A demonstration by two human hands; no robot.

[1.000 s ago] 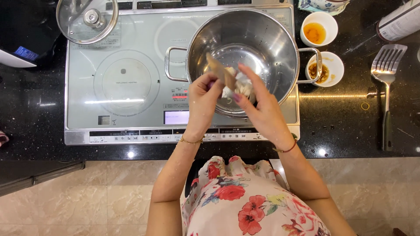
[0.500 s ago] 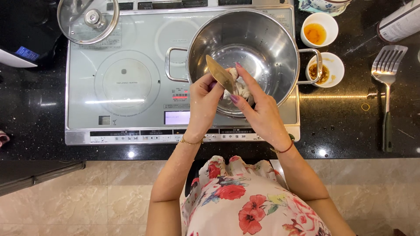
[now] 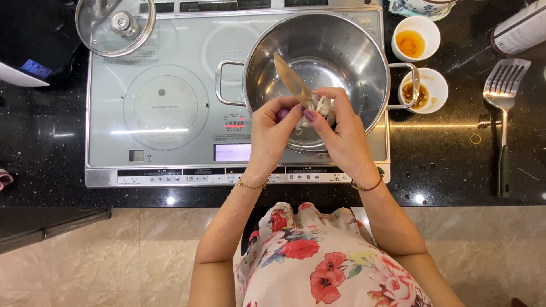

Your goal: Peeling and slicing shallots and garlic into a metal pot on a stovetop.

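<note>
The knife (image 3: 293, 81) shows only its blade; the handle is buried in the left hand (image 3: 272, 132). The pale strips of food (image 3: 322, 105) pinched in the right hand (image 3: 341, 133) are too small and too covered by fingers to identify. Both hands hide the steel colander's (image 3: 364, 62) rim at six o'clock. At twelve o'clock the frame cuts off the glass lid (image 3: 114, 25) and a patterned dish (image 3: 424, 5). At one o'clock a cylindrical container (image 3: 520, 28) runs off the corner. At nine o'clock a dark appliance (image 3: 28, 45) is cropped, its kind unclear.
</note>
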